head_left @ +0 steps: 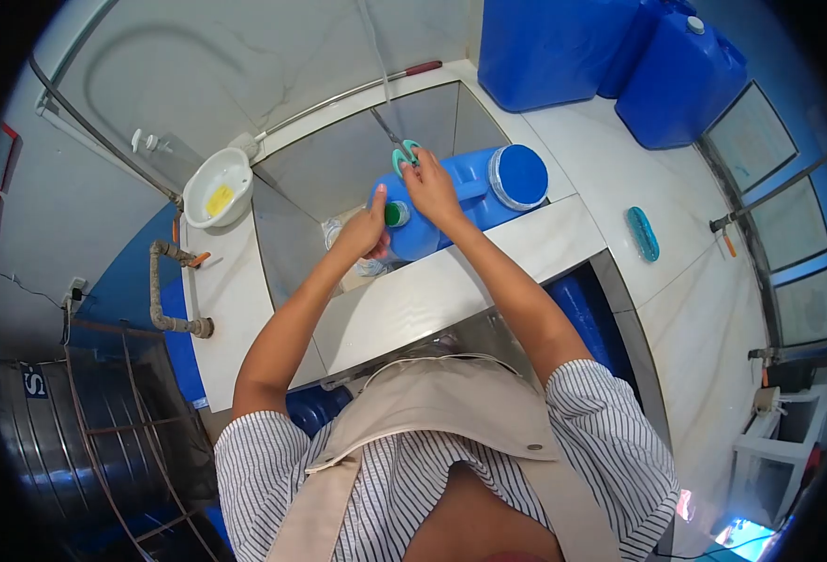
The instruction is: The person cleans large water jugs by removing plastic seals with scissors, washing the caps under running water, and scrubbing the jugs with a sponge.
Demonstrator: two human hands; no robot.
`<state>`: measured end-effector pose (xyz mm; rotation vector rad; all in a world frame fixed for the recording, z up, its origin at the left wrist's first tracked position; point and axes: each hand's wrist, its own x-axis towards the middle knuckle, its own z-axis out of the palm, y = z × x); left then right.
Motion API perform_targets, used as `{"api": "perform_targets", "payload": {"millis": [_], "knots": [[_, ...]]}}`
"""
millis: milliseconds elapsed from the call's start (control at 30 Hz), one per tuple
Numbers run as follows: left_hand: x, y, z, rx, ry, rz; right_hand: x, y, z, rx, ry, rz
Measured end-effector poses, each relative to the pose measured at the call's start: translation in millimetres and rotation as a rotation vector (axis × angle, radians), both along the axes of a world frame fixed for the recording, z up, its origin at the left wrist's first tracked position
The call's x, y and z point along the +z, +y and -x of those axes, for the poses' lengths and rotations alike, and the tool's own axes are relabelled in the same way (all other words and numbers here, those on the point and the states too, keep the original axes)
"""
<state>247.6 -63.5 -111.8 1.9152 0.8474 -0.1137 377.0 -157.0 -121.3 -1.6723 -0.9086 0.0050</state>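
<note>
A blue water jug (451,183) lies on its side across the sink, its large round blue cap (523,175) to the right. My left hand (367,230) grips the jug's near-left end, beside a small green cap (396,214). Above the jug, my right hand (428,187) holds a pair of scissors (399,148) by the teal handles, with the blades pointing up and away toward the far sink wall. Clear crumpled plastic (372,267) shows under the jug's left end.
The tiled sink (310,159) surrounds the jug. On the left ledge stands a white basin (226,175) with a yellow sponge (219,199). Large blue containers (680,80) stand at the back right. A teal brush (643,234) lies on the right counter. A pipe faucet (177,325) projects at left.
</note>
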Motion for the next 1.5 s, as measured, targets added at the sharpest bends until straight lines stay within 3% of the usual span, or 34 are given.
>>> {"api": "perform_targets", "payload": {"millis": [67, 100, 167, 233, 267, 333, 400, 467, 500, 533, 567, 633, 667, 733, 767, 833, 967, 1067, 1200, 1367, 1500], "knots": [[3.9, -8.3, 6.3, -0.201, -0.059, -0.472, -3.2, 0.9, -1.8, -0.027, -0.021, 0.031], [5.3, -17.8, 7.6, -0.316, -0.406, -0.657, -2.8, 1.3, -2.0, -0.022, -0.019, 0.029], [7.7, -21.6, 11.3, -0.419, -0.751, -0.837, -2.2, 1.4, -2.4, -0.023, -0.037, 0.043], [7.6, -18.5, 11.5, -0.397, -0.446, -0.759, -0.4, -0.1, -0.3, -0.013, 0.000, 0.035], [9.3, -14.1, 10.4, -0.395, -0.446, -0.762, 1.5, -0.8, -1.2, -0.011, 0.037, 0.028], [23.0, -10.2, 12.8, -0.037, -0.110, -0.193, 2.7, -2.0, -3.4, 0.006, 0.074, 0.033], [26.2, -7.4, 25.2, 0.052, -0.216, -0.073, 7.0, -5.1, -2.5, 0.027, 0.118, 0.034], [22.9, -3.9, 39.7, 0.150, -0.325, 0.040, 23.2, -15.3, 3.6, 0.221, 0.316, -0.128], [16.8, -1.7, 45.9, 0.257, -0.496, 0.254, 30.4, -20.3, 9.4, 0.235, 0.316, -0.129], [15.3, -0.9, 51.8, 0.361, -0.667, 0.469, 34.7, -27.3, 17.2, 0.354, 0.346, 0.036], [14.2, 1.0, 57.5, 0.368, -0.667, 0.464, 38.2, -34.9, 26.0, 0.469, 0.373, 0.200], [18.7, 1.6, 65.8, 0.404, -0.701, 0.416, 37.4, -51.8, 43.1, 0.816, 0.820, 0.240], [20.6, -0.3, 68.0, 0.407, -0.702, 0.415, 36.2, -55.8, 53.9, 0.819, 0.820, 0.240], [23.4, -4.3, 70.9, 0.457, -0.866, 0.407, 34.3, -59.0, 70.9, 0.878, 1.202, 0.232], [24.3, -3.7, 72.7, 0.459, -0.865, 0.404, 33.4, -57.7, 73.6, 0.882, 1.202, 0.231], [23.1, -2.2, 74.4, 0.459, -0.850, 0.410, 32.0, -56.3, 76.5, 1.031, 1.508, 0.161], [20.3, -3.9, 73.2, 0.438, -0.903, 0.459, 37.9, -54.8, 84.4, 1.043, 1.560, 0.106], [9.8, -10.0, 68.8, 0.393, -0.883, 0.382, 40.2, -52.2, 87.8, 0.859, 1.605, -0.027], [17.1, -7.3, 65.7, 0.490, -1.044, 0.381, 48.2, -57.9, 87.4, 0.849, 1.598, -0.032], [16.7, -1.5, 64.6, 0.448, -1.101, 0.615, 50.3, -57.0, 92.2, 0.966, 1.645, -0.004], [17.7, -1.4, 59.6, 0.446, -1.121, 0.658, 51.2, -55.3, 93.5, 0.951, 1.693, -0.059]]}}
